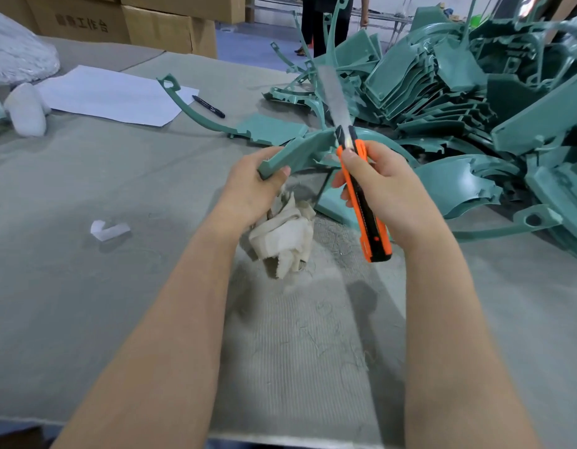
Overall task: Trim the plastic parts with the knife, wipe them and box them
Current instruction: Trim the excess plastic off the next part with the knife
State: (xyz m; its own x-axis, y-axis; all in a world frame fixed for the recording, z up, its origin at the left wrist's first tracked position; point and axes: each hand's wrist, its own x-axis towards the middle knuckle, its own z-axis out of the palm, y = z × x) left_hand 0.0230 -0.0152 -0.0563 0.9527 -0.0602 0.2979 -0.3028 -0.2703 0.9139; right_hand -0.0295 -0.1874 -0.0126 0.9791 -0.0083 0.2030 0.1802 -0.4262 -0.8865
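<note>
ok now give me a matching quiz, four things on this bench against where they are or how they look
Things:
1 utility knife
2 rag
3 marker pen
4 curved green part

Places or states:
A crumpled, off-white
B held in the left hand
C gripped in the right hand, blade extended
D lying at the edge of the white paper

Pairs: 1-C, 2-A, 3-D, 4-B

Matt teal plastic part (300, 150), orange plastic knife (366, 202) with metal blade, frayed cloth rag (287, 234).
</note>
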